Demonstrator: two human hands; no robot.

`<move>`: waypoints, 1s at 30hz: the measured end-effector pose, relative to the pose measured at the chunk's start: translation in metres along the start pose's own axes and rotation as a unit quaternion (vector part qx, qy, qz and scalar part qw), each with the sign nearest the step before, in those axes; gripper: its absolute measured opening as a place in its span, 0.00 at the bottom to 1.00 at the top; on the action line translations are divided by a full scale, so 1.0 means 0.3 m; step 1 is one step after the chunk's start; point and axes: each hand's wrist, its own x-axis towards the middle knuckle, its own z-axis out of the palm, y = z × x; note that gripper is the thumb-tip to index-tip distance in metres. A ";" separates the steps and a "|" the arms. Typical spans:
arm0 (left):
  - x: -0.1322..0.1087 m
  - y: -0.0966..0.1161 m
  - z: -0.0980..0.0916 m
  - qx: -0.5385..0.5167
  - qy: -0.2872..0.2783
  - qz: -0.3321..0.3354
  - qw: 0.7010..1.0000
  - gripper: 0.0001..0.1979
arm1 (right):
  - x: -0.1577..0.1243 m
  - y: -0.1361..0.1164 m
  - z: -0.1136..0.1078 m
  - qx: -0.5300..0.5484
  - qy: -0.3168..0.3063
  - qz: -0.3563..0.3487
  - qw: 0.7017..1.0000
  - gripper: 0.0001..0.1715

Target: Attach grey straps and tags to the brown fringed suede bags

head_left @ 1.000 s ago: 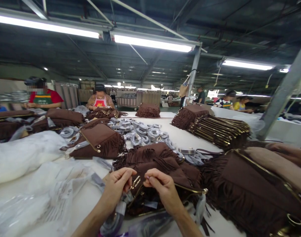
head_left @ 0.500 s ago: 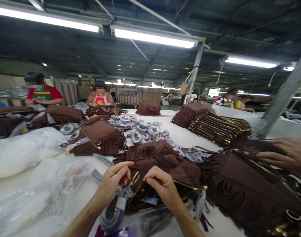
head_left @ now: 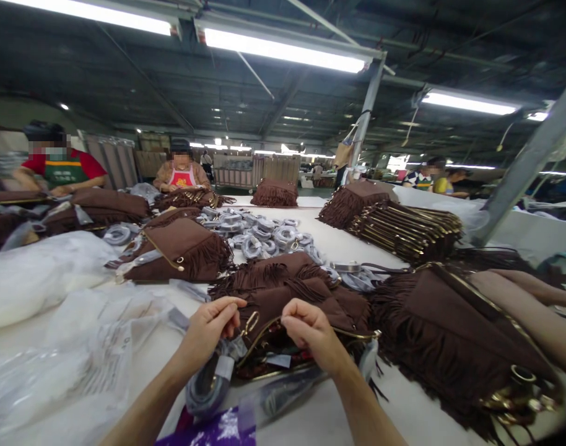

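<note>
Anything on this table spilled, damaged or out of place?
Nothing looks clearly spilled or damaged. The table is cluttered: wrapped coils lie in a loose heap at its middle, and the brown bag at front centre gapes open. Neither looks plainly wrong.

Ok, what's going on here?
A person's left hand and right hand are at an open brown fringed bag, with a gold clasp between them. I can't tell whether either grips anything. Coiled, wrapped straps are heaped beyond the bag, and a co-worker's arm stretches over another fringed bag to the right.
</note>
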 end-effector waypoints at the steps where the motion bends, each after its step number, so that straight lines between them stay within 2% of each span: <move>1: 0.000 -0.007 0.002 0.014 -0.005 0.002 1.000 0.19 | -0.009 -0.002 -0.022 0.079 -0.015 0.003 0.997 0.14; 3: -0.001 -0.020 0.008 0.039 -0.019 0.006 0.999 0.19 | -0.028 -0.005 -0.071 0.205 -0.046 -0.006 0.978 0.16; 5: -0.003 -0.027 0.013 0.053 -0.031 0.010 0.998 0.19 | -0.044 -0.011 -0.110 0.240 -0.089 0.009 0.967 0.17; 8: -0.007 -0.027 0.017 0.061 -0.033 0.015 0.998 0.18 | -0.055 -0.026 -0.119 0.168 -0.159 0.098 0.968 0.17; 11: -0.007 -0.024 0.017 0.069 -0.029 0.022 0.997 0.18 | -0.056 -0.035 -0.064 0.020 -0.199 0.196 0.960 0.16; 13: -0.007 -0.024 0.015 0.076 -0.029 0.029 0.996 0.17 | -0.057 -0.025 -0.012 -0.114 -0.180 0.207 0.955 0.10; 15: -0.008 -0.027 0.014 0.085 -0.032 0.035 0.995 0.17 | -0.061 -0.006 0.036 -0.268 -0.124 0.170 0.940 0.12; 17: -0.010 -0.031 0.014 0.090 -0.037 0.040 0.994 0.16 | -0.069 0.015 0.071 -0.398 -0.065 0.118 0.907 0.15; 20: -0.015 -0.037 0.015 0.092 -0.039 0.045 0.994 0.16 | -0.085 0.032 0.101 -0.492 -0.018 0.072 0.868 0.10; 22: -0.017 -0.037 0.015 0.090 -0.039 0.045 0.994 0.16 | -0.094 0.037 0.112 -0.527 -0.017 0.068 0.847 0.09; 26: -0.021 -0.022 0.006 0.098 -0.062 0.049 0.992 0.16 | -0.097 0.054 0.124 -0.590 -0.052 0.070 0.803 0.14; 30: -0.023 0.003 -0.024 0.133 -0.139 0.077 0.978 0.14 | -0.079 0.075 0.129 -0.650 -0.084 0.068 0.752 0.13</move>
